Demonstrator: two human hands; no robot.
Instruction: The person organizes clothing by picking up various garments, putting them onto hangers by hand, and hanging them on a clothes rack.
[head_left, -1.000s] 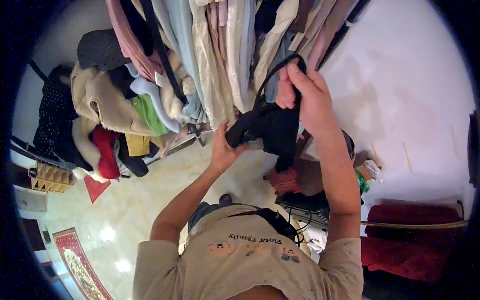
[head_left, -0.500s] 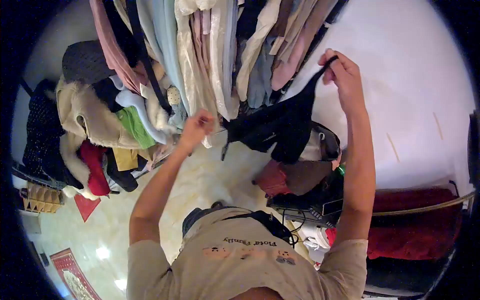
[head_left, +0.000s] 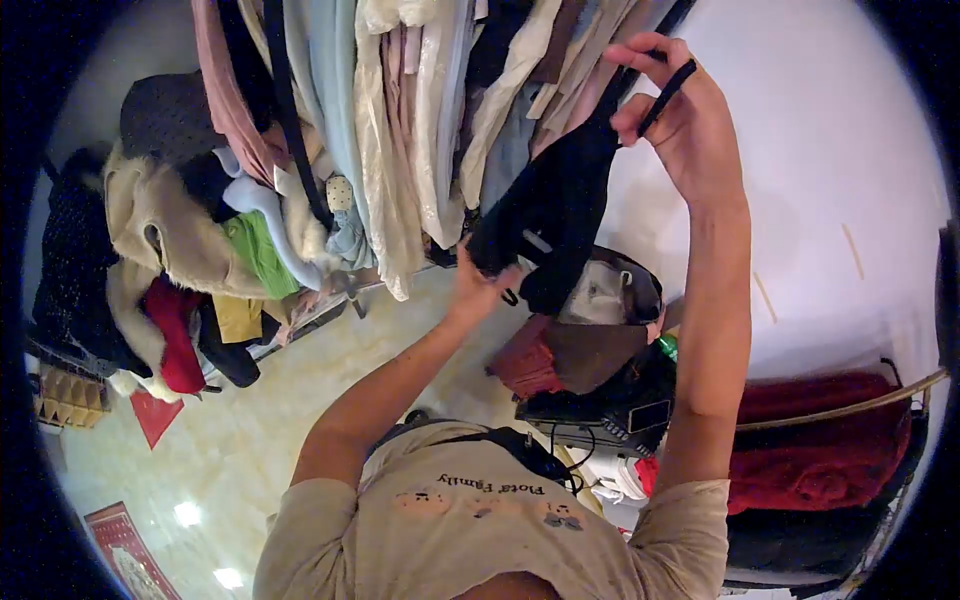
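Note:
A black strappy garment (head_left: 560,200) hangs between my two hands in front of the clothes rack. At the upper right, my right hand (head_left: 675,120) holds it up by a thin strap looped across the fingers, with index finger and thumb apart. My left hand (head_left: 485,285) is at the garment's lower left edge, its fingers partly hidden by the dark cloth and the thumb on the near side. Just behind are hanging clothes (head_left: 390,150) in cream, pale blue, pink and brown. Below the garment sits an open bag (head_left: 610,290) with a pale inside.
Heaped clothes lie on the left, including a beige fleece piece (head_left: 165,220) and a green cloth (head_left: 260,255). Near my right side, a brown and red cloth (head_left: 570,355) lies by a black case (head_left: 590,410). Dark red fabric (head_left: 820,440) hangs over a rail at far right.
My left hand has moved right, from beside the garment to its lower edge. My right hand has risen slightly, its fingers spreading around the strap. The garment now hangs more upright.

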